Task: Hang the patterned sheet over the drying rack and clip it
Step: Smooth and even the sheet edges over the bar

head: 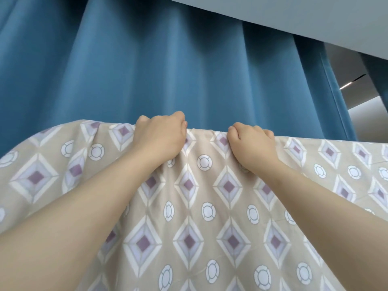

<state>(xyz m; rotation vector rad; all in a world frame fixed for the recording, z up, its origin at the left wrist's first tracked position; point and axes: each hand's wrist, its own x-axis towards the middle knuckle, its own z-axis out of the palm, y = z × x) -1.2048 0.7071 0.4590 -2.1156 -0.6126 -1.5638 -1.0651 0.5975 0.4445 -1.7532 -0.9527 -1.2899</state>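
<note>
Curtain (147,70), blue and pleated, is being recorded as backdrop. Below it the patterned sheet (210,217) is being draped over a hidden support, presumably the drying rack; its top fold is running left to right, directly under both hands. The left hand (159,137) and right hand (249,141) are being clenched on that fold, close together, left slightly higher. No clip is being shown.

Your left hand (159,133) and right hand (249,141) grip the top fold of the patterned sheet (189,217), with only a narrow strip of fabric between them. Left and right of them the fold runs bare. Beyond it the blue curtain (147,70) hangs across the far side; the sheet fills the near side under your arms.
</note>
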